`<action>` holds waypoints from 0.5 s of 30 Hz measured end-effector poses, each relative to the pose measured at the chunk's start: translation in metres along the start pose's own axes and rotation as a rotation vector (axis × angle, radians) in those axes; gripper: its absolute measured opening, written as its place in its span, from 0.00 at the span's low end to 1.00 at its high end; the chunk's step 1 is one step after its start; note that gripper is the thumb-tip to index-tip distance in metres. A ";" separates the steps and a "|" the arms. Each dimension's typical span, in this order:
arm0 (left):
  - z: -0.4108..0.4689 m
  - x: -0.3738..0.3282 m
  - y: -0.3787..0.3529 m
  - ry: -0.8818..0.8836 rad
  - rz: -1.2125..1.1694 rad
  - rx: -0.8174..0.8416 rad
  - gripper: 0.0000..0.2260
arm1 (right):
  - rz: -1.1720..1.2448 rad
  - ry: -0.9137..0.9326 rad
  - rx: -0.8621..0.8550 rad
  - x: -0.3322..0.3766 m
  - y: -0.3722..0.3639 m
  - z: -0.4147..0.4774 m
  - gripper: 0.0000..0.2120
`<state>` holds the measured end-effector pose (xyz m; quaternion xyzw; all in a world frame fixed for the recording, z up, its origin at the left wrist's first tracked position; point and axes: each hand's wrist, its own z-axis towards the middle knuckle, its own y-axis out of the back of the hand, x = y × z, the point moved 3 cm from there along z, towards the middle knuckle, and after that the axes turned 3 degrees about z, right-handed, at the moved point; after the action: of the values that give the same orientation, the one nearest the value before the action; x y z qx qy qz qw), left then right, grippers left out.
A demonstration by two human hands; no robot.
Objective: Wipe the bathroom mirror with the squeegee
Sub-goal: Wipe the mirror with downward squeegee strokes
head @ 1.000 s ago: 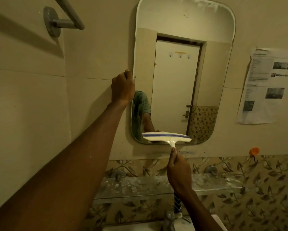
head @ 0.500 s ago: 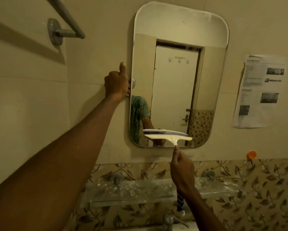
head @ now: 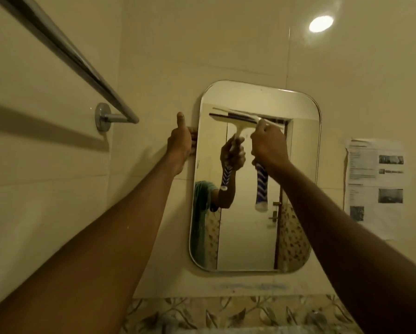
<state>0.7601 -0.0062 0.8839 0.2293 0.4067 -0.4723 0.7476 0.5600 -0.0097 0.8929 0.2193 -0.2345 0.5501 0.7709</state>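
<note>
Right hand (head: 269,145) fisted round squeegee (head: 261,186) handle, blade high on mirror (head: 298,189). Left hand (head: 181,143) clamps mirror's left edge, thumb up. Risk: uneven blade pressure leaves streaks; hard push could shift mirror.

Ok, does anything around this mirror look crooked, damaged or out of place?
The mirror hangs tilted, its bottom edge sloping against the tile lines, and the left hand grips its left edge. A blue smear marks the wall just beneath it. No cracks show.
</note>
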 end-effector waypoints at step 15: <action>0.015 0.007 0.005 0.053 -0.177 0.154 0.39 | -0.204 -0.086 0.144 -0.004 -0.018 -0.038 0.19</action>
<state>0.7716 -0.0187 0.8858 0.2617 0.4075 -0.5599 0.6723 0.5806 0.0049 0.8590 0.3199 -0.2037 0.4745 0.7943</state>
